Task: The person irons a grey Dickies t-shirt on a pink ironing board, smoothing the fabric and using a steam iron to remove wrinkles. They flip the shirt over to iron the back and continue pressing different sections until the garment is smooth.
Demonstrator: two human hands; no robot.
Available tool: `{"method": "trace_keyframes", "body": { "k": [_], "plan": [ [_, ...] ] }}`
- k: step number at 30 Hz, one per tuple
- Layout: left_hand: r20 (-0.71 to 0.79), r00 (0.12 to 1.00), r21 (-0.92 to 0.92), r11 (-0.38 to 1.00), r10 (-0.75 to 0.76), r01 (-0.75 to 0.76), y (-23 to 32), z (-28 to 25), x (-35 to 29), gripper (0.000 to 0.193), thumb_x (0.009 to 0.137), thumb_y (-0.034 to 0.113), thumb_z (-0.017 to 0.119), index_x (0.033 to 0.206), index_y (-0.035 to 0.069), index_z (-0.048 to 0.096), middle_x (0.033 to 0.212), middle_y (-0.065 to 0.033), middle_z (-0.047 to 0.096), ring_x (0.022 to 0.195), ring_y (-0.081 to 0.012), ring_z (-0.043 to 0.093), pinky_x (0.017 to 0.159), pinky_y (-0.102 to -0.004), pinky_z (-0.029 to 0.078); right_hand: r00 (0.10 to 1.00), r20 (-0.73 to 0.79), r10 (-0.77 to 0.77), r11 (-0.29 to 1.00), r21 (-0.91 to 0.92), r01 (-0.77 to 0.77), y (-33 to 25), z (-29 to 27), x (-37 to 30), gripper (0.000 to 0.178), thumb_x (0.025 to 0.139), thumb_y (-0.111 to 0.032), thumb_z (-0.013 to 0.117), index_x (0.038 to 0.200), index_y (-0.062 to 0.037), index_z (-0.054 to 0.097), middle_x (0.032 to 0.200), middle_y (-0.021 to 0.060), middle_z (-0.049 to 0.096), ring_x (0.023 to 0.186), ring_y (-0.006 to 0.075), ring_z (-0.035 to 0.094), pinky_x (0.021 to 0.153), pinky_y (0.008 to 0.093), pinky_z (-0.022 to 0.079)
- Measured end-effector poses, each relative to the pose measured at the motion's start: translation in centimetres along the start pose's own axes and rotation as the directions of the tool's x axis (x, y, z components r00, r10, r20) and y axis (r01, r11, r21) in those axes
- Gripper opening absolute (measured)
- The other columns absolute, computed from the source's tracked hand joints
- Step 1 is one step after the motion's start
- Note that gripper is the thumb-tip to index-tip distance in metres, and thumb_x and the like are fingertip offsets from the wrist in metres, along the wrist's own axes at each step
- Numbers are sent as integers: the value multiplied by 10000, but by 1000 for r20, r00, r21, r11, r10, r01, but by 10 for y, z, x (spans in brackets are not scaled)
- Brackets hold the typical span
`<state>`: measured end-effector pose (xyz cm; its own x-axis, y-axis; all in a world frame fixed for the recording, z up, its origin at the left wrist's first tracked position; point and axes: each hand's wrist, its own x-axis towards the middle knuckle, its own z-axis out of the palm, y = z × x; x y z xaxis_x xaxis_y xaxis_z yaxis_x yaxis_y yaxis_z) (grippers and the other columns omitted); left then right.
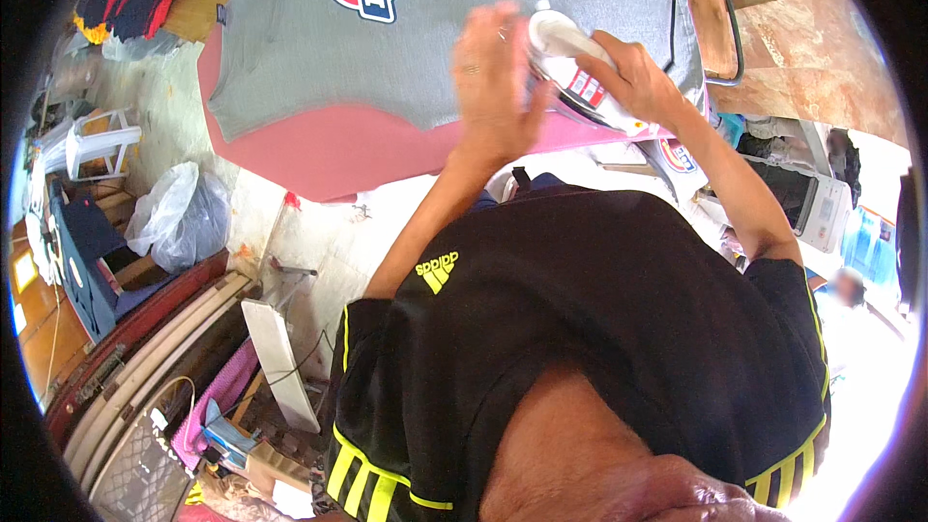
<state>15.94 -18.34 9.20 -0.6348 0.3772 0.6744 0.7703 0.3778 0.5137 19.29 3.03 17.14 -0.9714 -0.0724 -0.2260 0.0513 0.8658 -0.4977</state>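
My right hand (633, 82) is closed around the handle of a white clothes iron (556, 34), which rests near the right end of the ironing board. Beside the iron, my left hand (493, 82) is raised over the cloth with its fingers stretched out; motion blurs it a little. It appears to hold nothing. Beneath both hands a grey T-shirt (319, 58) with a red, white and blue printed badge lies spread on the ironing board's pink cover (319, 150). Whether the iron's soleplate touches the shirt or the cover is hidden.
A black metal frame (732, 29) bounds the board's right end. To the left stand a white plastic stool (101, 147) and a clear plastic bag (179, 217). A white microwave-like appliance (822, 213) sits at the right. Boards and clutter (280, 362) lie at lower left.
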Motion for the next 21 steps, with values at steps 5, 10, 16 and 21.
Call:
{"method": "trace_keyframes", "body": {
  "k": [5,10,16,21],
  "plan": [
    [187,910,446,858,-369,257,-46,-5,-41,766,943,486,552,1494,-4,344,1579,-237,279,1450,-463,251,1129,-618,214,934,-259,-245,969,-92,228,19,10,22,269,1013,-232,533,1182,-48,634,892,215,584,775,351,642,663,434,509],
    [254,891,580,796,-376,170,-42,-1,-43,787,940,553,527,1493,15,372,1584,-229,279,1452,-463,247,1120,-635,228,708,-328,-626,742,-529,411,73,8,146,305,1003,-334,542,1136,-79,642,918,217,648,835,391,650,769,456,514],
    [190,895,663,725,-404,186,-42,-2,-46,764,941,574,504,1490,51,404,1586,-189,310,1441,-450,287,1119,-630,238,879,-132,-459,811,-465,354,39,-21,199,365,956,-331,537,1113,-15,632,1044,287,655,904,443,663,774,504,540],
    [34,868,754,582,-495,303,-40,-2,-61,629,970,467,481,1467,84,448,1575,-131,362,1441,-415,315,1108,-630,264,887,-25,-461,887,-41,459,25,-2,116,406,983,-396,543,1093,-13,618,864,274,658,834,434,660,747,503,521]
  ]
}}
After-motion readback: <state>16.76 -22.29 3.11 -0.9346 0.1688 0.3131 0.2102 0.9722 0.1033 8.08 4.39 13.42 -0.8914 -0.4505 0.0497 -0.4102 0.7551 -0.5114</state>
